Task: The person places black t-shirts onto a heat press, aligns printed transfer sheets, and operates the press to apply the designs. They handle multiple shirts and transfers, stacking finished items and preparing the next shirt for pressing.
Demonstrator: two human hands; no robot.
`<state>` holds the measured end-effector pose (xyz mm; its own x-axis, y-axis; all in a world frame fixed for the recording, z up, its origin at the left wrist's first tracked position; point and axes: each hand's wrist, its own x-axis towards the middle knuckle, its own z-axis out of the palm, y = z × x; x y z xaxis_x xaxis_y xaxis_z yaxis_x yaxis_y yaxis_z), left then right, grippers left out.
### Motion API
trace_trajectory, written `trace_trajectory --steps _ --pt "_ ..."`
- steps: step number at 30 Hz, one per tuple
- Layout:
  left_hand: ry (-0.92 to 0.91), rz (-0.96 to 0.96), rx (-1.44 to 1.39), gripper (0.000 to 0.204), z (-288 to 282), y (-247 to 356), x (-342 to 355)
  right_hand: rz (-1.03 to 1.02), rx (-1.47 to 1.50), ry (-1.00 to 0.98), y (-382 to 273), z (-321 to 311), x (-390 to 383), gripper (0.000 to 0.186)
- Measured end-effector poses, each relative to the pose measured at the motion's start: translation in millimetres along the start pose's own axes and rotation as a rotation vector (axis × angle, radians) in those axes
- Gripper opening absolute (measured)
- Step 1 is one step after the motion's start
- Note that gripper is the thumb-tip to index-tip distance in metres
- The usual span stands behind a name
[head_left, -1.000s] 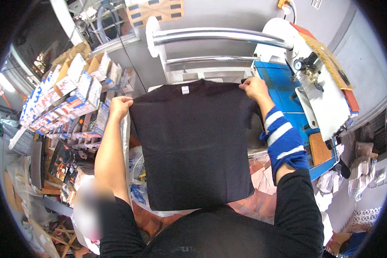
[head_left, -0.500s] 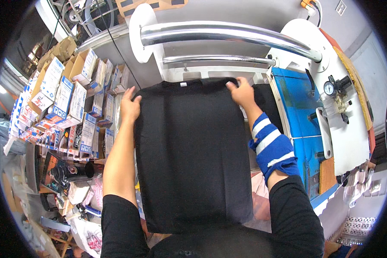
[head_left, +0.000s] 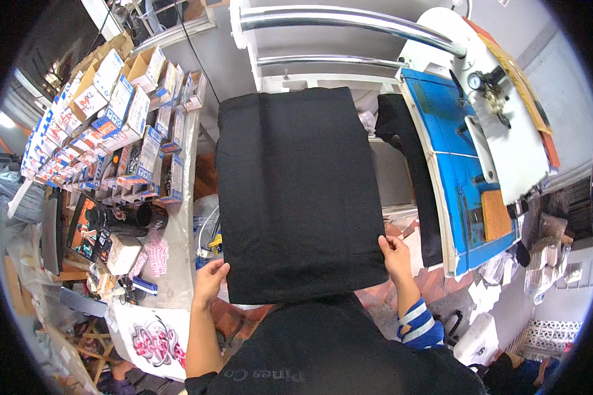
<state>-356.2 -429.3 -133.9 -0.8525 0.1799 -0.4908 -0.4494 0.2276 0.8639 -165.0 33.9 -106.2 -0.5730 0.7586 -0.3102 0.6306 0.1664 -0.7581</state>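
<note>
Lowered since half a second ago, as is its partner, the bare left hand (head_left: pixel 209 283) pinches the black cloth shirt (head_left: pixel 300 197) by its near left corner, fingers almost closed; the shirt spreads centrally; the bare right hand (head_left: pixel 396 255) likewise pinches its right edge, near the blue rectangular panel (head_left: pixel 449 197).

With their fingers (head_left: pixel 383 245), the left hand (head_left: pixel 209 284) and the right hand (head_left: pixel 398 260) pinch the side edges of the black cloth (head_left: pixel 300 191) — it is spread flat. Beyond it runs a chrome bar (head_left: pixel 339 20); at left are cardboard boxes (head_left: pixel 138 112).
</note>
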Motion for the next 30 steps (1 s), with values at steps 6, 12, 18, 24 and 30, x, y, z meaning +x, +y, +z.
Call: trace_trajectory --steps 6,12,18,24,30 --pt "-0.131 -0.16 -0.278 0.013 -15 4 -7 0.182 0.821 -0.275 26 -17 8 0.014" --pt "-0.177 -0.119 -0.484 0.013 -2 0 -12 0.245 0.983 -0.388 40 -17 6 0.016" --pt "-0.181 -0.109 -0.47 0.022 -5 -14 -13 0.264 1.057 -0.462 56 -20 9 0.016" --pt "-0.164 -0.079 -0.48 0.018 -3 -6 -17 0.19 0.927 -0.186 96 -4 34 0.014" --pt "-0.218 -0.143 -0.418 0.028 -23 -30 -4 0.14 0.87 -0.368 56 -14 -4 0.025"
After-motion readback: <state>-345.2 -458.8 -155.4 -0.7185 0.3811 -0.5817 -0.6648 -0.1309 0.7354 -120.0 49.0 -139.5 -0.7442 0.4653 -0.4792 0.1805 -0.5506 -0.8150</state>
